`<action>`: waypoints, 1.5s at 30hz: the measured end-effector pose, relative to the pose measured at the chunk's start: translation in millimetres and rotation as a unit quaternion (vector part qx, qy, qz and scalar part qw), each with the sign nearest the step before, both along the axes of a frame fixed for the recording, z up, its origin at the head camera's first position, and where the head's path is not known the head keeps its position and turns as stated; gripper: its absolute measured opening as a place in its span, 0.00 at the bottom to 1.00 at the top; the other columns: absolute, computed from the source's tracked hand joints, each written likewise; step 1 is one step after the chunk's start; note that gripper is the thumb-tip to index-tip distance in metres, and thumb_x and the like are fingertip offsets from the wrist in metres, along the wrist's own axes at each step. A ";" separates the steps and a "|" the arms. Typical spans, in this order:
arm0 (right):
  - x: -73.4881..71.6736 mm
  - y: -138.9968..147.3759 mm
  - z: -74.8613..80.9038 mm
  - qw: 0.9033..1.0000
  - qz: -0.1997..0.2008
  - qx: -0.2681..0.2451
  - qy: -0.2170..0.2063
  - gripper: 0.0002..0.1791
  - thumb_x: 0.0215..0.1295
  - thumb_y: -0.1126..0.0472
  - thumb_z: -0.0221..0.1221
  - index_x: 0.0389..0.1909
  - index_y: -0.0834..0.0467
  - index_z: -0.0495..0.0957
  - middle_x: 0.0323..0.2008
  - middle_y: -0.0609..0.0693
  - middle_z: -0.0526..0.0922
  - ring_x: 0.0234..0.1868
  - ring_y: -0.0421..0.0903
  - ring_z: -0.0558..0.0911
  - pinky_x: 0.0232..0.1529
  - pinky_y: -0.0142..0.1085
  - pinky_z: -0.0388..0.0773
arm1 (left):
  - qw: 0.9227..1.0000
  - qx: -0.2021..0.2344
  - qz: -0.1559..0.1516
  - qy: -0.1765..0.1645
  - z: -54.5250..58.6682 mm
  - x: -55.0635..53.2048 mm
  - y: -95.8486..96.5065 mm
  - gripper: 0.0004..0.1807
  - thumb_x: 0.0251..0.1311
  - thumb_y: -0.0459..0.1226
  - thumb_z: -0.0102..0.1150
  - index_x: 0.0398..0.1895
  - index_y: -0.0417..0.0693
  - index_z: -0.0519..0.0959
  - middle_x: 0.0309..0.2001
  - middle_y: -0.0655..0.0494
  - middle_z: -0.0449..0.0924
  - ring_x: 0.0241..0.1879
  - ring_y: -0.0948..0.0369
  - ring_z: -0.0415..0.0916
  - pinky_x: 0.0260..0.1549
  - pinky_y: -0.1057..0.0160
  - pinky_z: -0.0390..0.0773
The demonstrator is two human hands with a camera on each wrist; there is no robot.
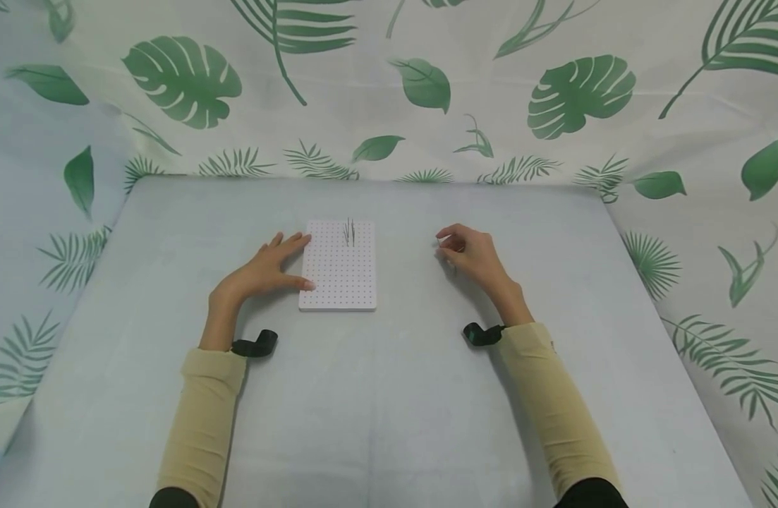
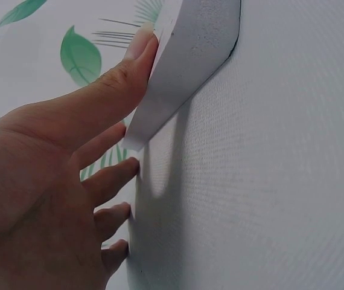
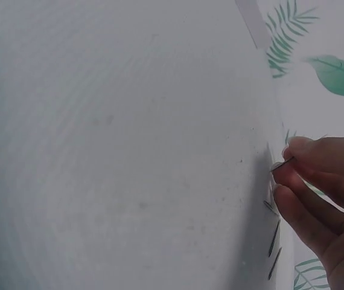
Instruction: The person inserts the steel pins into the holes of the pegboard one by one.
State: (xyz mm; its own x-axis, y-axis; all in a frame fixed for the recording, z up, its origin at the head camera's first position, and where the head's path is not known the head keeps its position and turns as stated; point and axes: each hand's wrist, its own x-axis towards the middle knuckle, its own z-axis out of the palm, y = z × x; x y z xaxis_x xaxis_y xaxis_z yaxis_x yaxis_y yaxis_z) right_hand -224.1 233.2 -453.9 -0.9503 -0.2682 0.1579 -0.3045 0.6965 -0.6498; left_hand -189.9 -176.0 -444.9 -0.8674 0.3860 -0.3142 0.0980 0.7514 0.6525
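Observation:
A white pegboard (image 1: 338, 282) with rows of small holes lies on the table. Several thin metal pins (image 1: 353, 233) stand upright near its far edge. My left hand (image 1: 258, 271) is spread at the board's left side, the thumb (image 2: 142, 51) resting on it and a fingertip touching its edge. To the right of the board, my right hand (image 1: 474, 254) pinches one thin metal pin (image 3: 282, 164) between thumb and fingertip, just above the table. Under that hand, several loose pins (image 3: 274, 238) lie on the cloth.
A pale cloth covers the table (image 1: 376, 395). A leaf-patterned backdrop (image 1: 477, 85) rises behind the far edge and at both sides. Black wrist cameras (image 1: 255, 344) are strapped on both wrists, close above the table.

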 end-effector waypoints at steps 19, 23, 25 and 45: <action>-1.1 -14.5 0.2 1.000 0.002 0.006 -0.013 0.06 0.66 0.67 0.67 0.42 0.63 0.84 0.40 0.60 0.89 0.39 0.55 0.89 0.34 0.37 0.83 | 1.000 -0.002 -0.003 0.006 -1.7 -0.9 -0.7 0.56 0.60 0.51 0.72 0.84 0.49 0.49 0.84 0.44 0.40 0.83 0.41 0.25 0.79 0.38 0.28; -1.5 -17.3 0.0 1.000 0.009 0.004 -0.011 0.06 0.66 0.68 0.67 0.42 0.63 0.84 0.39 0.59 0.89 0.40 0.55 0.88 0.40 0.43 0.85 | 1.000 -0.004 -0.003 0.005 -1.8 -1.1 -0.5 0.56 0.60 0.50 0.72 0.84 0.49 0.49 0.84 0.44 0.40 0.83 0.41 0.25 0.79 0.38 0.28; -1.4 -18.8 -0.2 1.000 0.013 0.002 -0.009 0.06 0.66 0.68 0.66 0.43 0.63 0.84 0.40 0.59 0.89 0.41 0.55 0.88 0.41 0.45 0.85 | 1.000 -0.004 -0.003 0.005 -1.8 -1.2 -0.4 0.56 0.60 0.50 0.72 0.84 0.48 0.49 0.84 0.44 0.40 0.83 0.41 0.25 0.79 0.38 0.28; -3.6 -39.8 2.2 0.999 0.044 -0.014 0.006 0.06 0.67 0.70 0.64 0.43 0.62 0.86 0.41 0.58 0.90 0.43 0.54 0.88 0.45 0.47 0.87 | 1.000 -0.009 -0.006 0.007 -2.0 -2.7 -0.2 0.56 0.60 0.51 0.72 0.84 0.48 0.49 0.84 0.43 0.40 0.83 0.41 0.25 0.79 0.37 0.29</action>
